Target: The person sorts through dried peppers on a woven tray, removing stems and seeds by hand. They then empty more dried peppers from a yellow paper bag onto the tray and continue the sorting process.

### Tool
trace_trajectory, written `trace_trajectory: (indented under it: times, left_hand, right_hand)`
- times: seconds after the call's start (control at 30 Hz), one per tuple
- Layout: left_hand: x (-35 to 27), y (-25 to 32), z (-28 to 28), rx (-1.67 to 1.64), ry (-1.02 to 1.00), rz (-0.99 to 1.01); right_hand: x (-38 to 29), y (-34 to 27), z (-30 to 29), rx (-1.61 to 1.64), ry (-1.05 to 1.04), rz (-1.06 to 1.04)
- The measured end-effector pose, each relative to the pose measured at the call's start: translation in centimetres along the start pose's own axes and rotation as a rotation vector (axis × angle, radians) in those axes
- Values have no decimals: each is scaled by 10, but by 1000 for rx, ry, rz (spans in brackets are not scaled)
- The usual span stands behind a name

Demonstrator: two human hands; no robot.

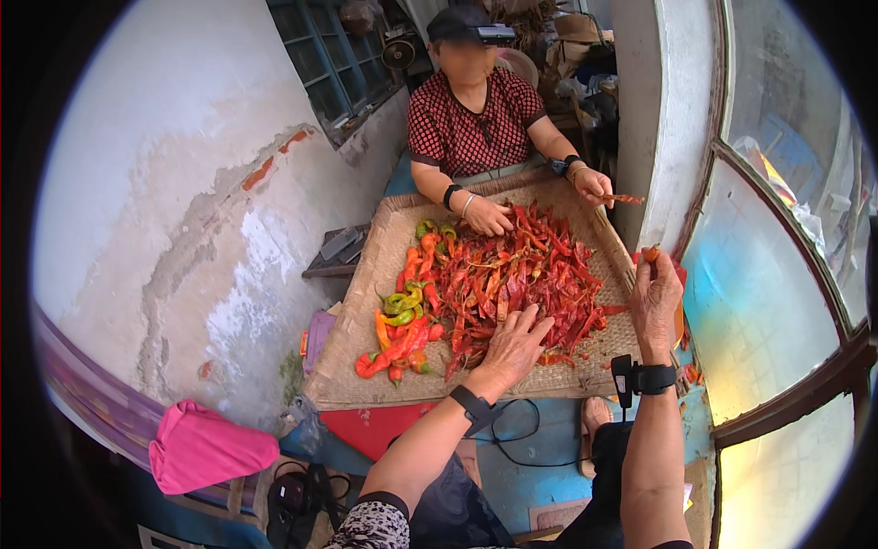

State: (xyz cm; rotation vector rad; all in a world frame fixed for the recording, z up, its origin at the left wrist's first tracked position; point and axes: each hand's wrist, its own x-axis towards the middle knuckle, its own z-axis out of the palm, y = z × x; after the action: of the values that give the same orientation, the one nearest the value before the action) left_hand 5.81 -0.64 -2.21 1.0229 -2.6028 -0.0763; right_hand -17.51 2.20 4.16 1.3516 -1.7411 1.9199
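A shallow woven tray (346, 346) stands before me with a heap of dried red chilli peppers (497, 288). Fresh peppers (405, 343), red, orange and green, lie along its left side. My left hand (513, 346) rests palm down on the near part of the dried heap, its fingers spread; whether anything is under the palm is hidden. Raised over the tray's right rim, my right hand (656, 295) pinches a small orange-red pepper piece (651, 254) between thumb and fingertips.
Across the tray sits a person (473, 117), one hand on the heap and the other holding a dried chilli (624, 199). A glazed door (761, 274) stands at right, a cracked wall (185, 206) at left. A pink cloth (206, 446) and a black cable (535, 439) lie nearer me.
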Motion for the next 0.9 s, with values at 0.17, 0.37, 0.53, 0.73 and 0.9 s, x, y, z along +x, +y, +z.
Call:
trace_trajectory:
  times: [0.17,0.37,0.53,0.73,0.9]
  left_hand:
    - [10,11,7,129,-19,44]
    - [20,20,9,225,1,74]
    - [23,18,9,244,9,66]
    - [15,3,10,200,163,80]
    - [8,0,-16,-255,245,-147]
  right_hand:
    - [5,32,-16,-187,-76,106]
    - [4,59,-31,-358,-284,278]
    - [2,28,-27,-292,-302,210]
    - [-26,-8,1,-147,-521,-40]
    - [-54,-32,22,-113,-800,-137]
